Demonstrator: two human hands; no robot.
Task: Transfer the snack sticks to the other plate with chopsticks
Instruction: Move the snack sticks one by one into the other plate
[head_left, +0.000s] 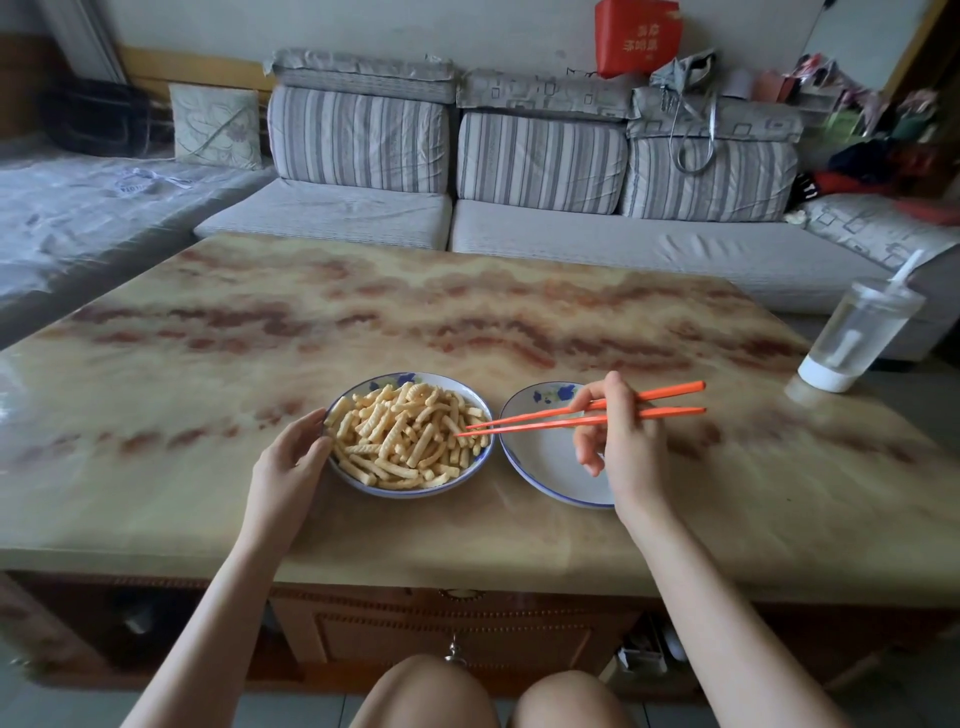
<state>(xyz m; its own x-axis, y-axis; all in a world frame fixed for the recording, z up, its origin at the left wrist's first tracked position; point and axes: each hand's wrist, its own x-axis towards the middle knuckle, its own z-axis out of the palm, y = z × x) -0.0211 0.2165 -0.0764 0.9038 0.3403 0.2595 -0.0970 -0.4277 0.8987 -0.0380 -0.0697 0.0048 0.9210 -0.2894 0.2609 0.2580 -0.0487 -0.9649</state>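
A white plate with a blue rim (480, 457) holds a heap of yellow ridged snack sticks (405, 436) near the table's front middle. Right beside it stands a second plate (540, 457) of the same kind, with nothing on it. My right hand (623, 441) hovers over the second plate and grips a pair of orange chopsticks (545, 420). Their tips point left and reach the right side of the snack heap. My left hand (291, 457) rests against the left rim of the full plate, fingers curved.
The plates sit on a marble-patterned table (467, 322). A clear tumbler with a lid and straw (857, 338) stands at the table's right edge. A grey striped sofa (519, 218) runs behind the table. My knees show below the front edge.
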